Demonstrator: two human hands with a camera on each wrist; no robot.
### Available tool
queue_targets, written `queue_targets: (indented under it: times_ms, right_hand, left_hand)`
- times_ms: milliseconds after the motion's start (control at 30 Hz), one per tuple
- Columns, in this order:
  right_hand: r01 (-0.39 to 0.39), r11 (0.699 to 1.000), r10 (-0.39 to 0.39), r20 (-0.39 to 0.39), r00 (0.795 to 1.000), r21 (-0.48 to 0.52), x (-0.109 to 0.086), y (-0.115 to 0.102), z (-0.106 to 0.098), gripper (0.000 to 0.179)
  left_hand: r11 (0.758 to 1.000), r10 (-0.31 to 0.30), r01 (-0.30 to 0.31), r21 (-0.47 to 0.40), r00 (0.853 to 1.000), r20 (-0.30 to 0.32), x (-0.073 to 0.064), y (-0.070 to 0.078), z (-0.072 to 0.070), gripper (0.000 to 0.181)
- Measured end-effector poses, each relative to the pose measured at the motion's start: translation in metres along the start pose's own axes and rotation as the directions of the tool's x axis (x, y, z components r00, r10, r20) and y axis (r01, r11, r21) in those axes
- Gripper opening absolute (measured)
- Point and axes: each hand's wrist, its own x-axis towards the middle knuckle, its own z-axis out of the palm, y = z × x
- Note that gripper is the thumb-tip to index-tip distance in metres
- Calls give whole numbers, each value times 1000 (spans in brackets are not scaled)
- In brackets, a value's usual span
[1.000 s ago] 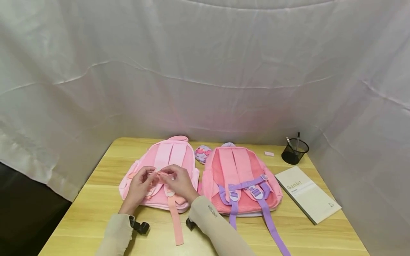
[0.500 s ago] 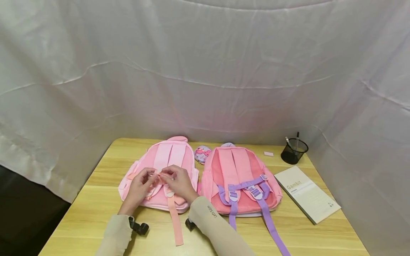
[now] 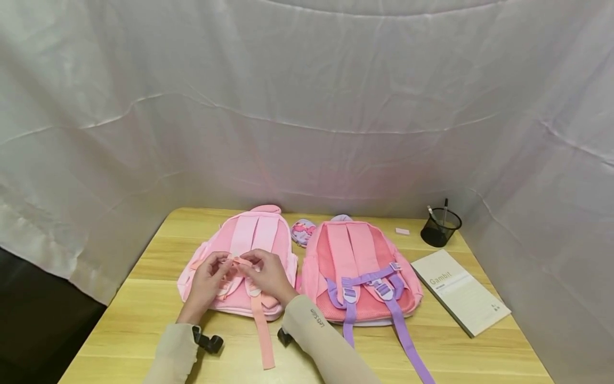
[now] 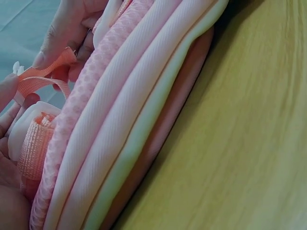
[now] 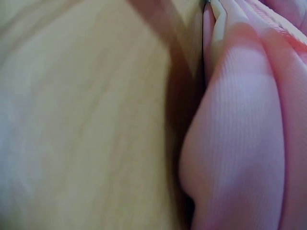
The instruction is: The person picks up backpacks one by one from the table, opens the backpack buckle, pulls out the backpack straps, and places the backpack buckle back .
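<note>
A light pink backpack [image 3: 220,234] lies on its front, back panel and shoulder straps upward. Over its lower part, my left hand [image 3: 206,277] pinches a small white plastic buckle [image 4: 18,86] between thumb and fingers. An orange webbing strap [image 4: 45,79] loops at this buckle. My right hand [image 3: 268,272] pinches the strap's short end with thumb and fingertips, seen at the top of the left wrist view. Another white buckle [image 4: 31,124] with orange webbing sits just below. A long orange strap [image 3: 261,330] hangs onto the table. The right wrist view shows mostly the backpack's side [image 5: 240,124].
To the right lies a deeper pink backpack [image 3: 314,266] with purple straps [image 3: 403,330]. A round patterned pouch [image 3: 303,232] sits between the bags. Farther right are an eraser [image 3: 402,231], a black mesh pen holder [image 3: 434,234] and a notebook [image 3: 460,290]. Grey curtains [image 3: 307,106] surround the wooden table [image 3: 120,341].
Both hands stay at the same spot over the light pink backpack. The right fingers have shifted slightly, and more of the orange strap shows between the hands.
</note>
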Motion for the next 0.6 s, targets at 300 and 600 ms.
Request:
queue_targets:
  times_ms: [300,600]
  right_hand:
    - [12,1000,-12,-3,1000,29,-1,-1,1,20]
    - [48,999,-48,-20,999,-10,1,1,-1,26]
  left_hand:
    - [997,25,-28,77,999,35,-3,-3,-2,20]
    - [998,38,-39,50,999,19,-1,-2,-1,24]
